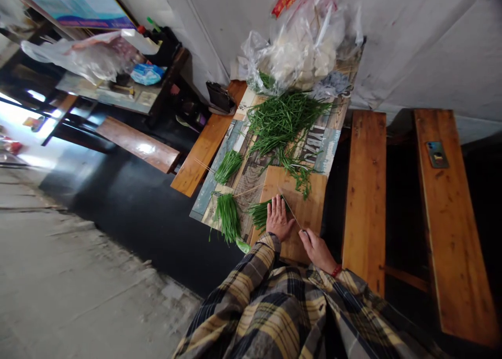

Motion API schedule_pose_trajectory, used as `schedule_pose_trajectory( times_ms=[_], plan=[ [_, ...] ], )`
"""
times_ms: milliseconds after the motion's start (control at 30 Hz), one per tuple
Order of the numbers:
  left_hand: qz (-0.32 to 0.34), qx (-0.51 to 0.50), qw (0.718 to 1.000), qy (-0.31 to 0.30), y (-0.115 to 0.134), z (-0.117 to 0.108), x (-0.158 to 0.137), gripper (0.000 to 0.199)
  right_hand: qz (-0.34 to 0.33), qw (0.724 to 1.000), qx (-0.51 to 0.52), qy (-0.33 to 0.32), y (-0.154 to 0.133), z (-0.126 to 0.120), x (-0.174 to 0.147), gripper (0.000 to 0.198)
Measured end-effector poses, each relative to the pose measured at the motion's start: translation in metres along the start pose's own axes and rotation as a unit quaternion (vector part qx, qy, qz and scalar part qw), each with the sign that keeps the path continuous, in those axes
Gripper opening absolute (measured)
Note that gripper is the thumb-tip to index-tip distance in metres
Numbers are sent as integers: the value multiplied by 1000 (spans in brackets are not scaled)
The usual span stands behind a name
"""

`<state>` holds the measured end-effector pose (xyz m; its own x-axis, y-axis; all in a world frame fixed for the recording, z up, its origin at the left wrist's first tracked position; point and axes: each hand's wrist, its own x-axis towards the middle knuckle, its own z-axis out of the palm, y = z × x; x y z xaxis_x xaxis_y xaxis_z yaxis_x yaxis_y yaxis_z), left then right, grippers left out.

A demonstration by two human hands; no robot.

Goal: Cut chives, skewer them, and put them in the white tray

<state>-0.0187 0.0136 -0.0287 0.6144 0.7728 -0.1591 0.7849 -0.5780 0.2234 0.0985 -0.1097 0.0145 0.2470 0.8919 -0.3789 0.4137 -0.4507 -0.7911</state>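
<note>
My left hand (278, 222) lies flat with its fingers stretched out, pressing on a bunch of chives (259, 213) on the wooden cutting board (306, 212). My right hand (317, 249) is closed round the handle of a knife (292, 211). The blade is seen nearly edge-on, beside my left fingertips at the cut end of the bunch. Left of the board lie two trimmed chive bundles, one lower (227, 217) and one higher (228, 167), with thin sticks beside them. Loose chive scraps (301, 178) lie on the board's far edge.
A large heap of chives (284, 119) covers the table's (331, 144) middle, with filled clear plastic bags (306, 50) behind it. Wooden benches flank the table, one (364, 202) close on the right. A phone (437, 155) rests on the farther bench (455, 233).
</note>
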Motion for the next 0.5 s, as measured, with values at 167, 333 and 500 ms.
schedule_pose_trajectory(
  times_ms=[167,333,500],
  plan=[
    [0,0,1000,-9,0,4,2,82,-1,1000,2,-14,-1,2,2,45],
    [-1,-4,1000,3,1,6,2,79,11,999,-14,-33,-6,-1,1,42],
    [-7,-4,1000,-1,2,6,3,78,34,998,-28,-43,-13,-6,-2,39]
  ],
)
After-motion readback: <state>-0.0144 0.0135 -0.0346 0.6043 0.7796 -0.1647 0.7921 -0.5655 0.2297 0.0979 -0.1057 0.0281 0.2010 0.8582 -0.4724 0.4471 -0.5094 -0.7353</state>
